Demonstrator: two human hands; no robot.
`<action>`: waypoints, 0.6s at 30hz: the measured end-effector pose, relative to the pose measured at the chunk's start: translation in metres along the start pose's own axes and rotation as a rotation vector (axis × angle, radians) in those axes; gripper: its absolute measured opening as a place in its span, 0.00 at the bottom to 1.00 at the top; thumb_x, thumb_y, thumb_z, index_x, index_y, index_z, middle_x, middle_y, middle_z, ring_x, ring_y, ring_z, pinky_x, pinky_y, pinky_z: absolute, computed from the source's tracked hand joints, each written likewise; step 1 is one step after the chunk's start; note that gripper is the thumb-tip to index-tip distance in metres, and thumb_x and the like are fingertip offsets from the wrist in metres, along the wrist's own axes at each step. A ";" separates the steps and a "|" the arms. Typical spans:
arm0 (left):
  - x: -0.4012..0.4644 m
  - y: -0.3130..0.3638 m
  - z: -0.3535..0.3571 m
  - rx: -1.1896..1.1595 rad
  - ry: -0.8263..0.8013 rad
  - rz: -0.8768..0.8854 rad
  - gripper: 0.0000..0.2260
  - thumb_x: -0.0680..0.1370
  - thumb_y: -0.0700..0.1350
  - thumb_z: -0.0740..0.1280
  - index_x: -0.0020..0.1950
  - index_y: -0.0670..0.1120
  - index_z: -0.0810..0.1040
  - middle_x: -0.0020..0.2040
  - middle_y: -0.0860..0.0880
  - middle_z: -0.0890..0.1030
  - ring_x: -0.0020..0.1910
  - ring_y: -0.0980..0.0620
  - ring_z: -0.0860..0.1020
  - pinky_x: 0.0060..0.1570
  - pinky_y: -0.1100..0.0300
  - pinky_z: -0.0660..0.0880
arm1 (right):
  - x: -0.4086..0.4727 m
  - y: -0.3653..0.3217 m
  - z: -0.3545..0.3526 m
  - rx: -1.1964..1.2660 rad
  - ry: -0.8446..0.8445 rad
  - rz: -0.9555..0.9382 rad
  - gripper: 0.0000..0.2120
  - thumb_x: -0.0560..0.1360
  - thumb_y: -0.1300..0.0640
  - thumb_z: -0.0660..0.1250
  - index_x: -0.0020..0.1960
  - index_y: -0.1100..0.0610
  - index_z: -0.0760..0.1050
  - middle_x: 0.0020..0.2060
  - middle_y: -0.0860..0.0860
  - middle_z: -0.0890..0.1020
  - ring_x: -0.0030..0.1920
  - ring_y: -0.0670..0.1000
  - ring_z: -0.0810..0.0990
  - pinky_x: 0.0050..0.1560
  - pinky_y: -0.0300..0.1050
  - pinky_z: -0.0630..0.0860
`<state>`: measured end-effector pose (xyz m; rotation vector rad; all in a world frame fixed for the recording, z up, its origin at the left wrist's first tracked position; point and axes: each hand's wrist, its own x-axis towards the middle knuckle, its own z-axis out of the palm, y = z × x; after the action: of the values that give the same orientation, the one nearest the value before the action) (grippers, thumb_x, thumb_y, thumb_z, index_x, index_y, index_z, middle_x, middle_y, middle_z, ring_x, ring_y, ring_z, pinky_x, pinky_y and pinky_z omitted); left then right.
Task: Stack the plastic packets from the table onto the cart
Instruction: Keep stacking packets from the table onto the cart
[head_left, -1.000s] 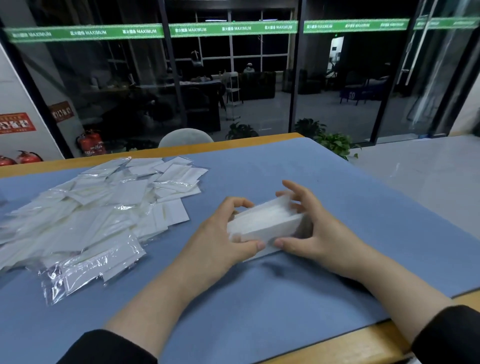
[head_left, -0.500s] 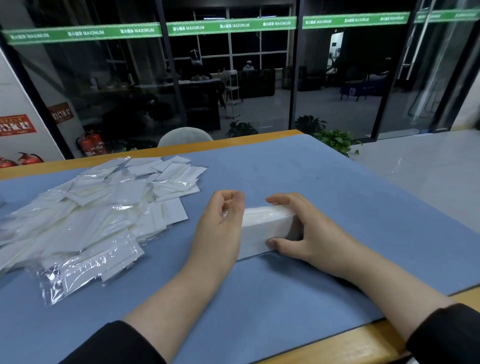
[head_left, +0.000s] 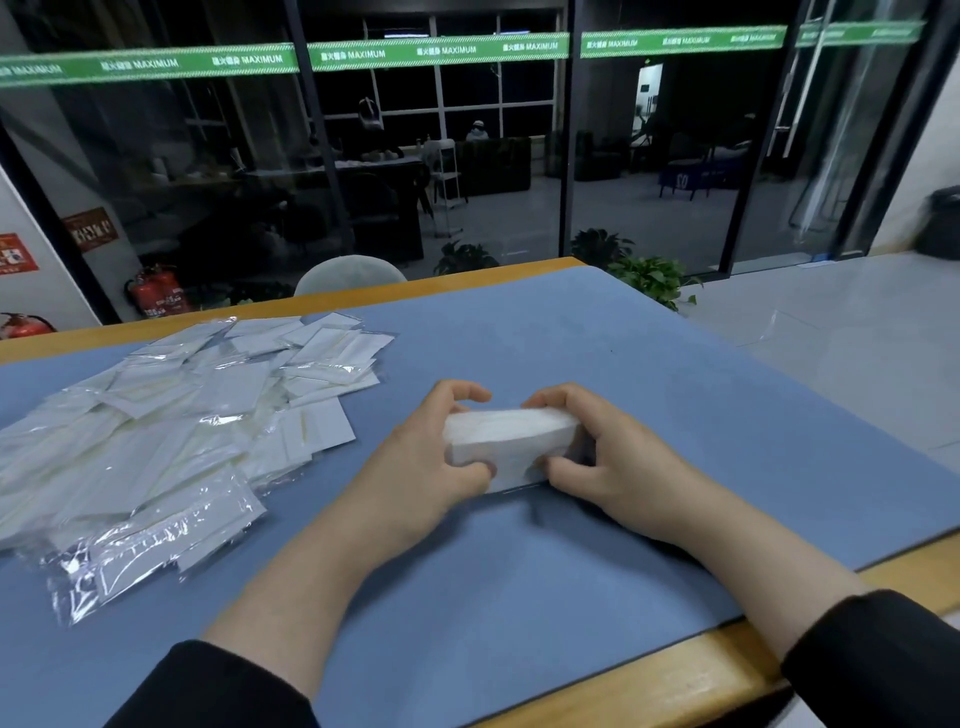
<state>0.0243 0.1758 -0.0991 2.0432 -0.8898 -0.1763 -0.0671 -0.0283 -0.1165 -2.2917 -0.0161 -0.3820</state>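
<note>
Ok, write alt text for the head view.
Both hands, left hand and right hand, grip the ends of a squared-up stack of white packets on a blue mat. A loose pile of plastic packets lies spread to the left, with dark glass doors behind the table.

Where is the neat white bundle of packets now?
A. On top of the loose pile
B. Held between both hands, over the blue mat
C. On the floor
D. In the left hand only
B: the left hand and right hand curl round the ends of the bundle, apart from the loose pile.
</note>
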 end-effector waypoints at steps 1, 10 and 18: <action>0.001 0.000 -0.002 -0.028 -0.002 -0.012 0.25 0.75 0.41 0.72 0.60 0.66 0.68 0.55 0.60 0.76 0.40 0.56 0.77 0.40 0.62 0.75 | 0.000 0.000 0.000 0.007 -0.004 0.008 0.18 0.75 0.58 0.69 0.58 0.38 0.71 0.47 0.38 0.78 0.43 0.44 0.77 0.43 0.34 0.73; -0.009 0.024 0.002 -0.258 0.079 -0.034 0.28 0.70 0.42 0.75 0.63 0.65 0.71 0.55 0.50 0.79 0.42 0.58 0.79 0.49 0.63 0.76 | -0.025 -0.034 -0.019 -0.071 0.136 -0.036 0.16 0.74 0.62 0.68 0.59 0.49 0.75 0.53 0.43 0.79 0.52 0.45 0.77 0.54 0.45 0.75; -0.011 0.147 0.101 -0.240 -0.212 0.285 0.23 0.71 0.35 0.77 0.49 0.64 0.81 0.43 0.59 0.85 0.42 0.60 0.82 0.58 0.48 0.79 | -0.200 -0.040 -0.109 -0.008 0.496 0.271 0.16 0.74 0.56 0.73 0.58 0.44 0.74 0.42 0.41 0.79 0.37 0.43 0.76 0.40 0.44 0.78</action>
<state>-0.1043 0.0630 -0.0495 1.6768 -1.2180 -0.3303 -0.2923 -0.0580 -0.0737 -2.1110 0.5384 -0.7916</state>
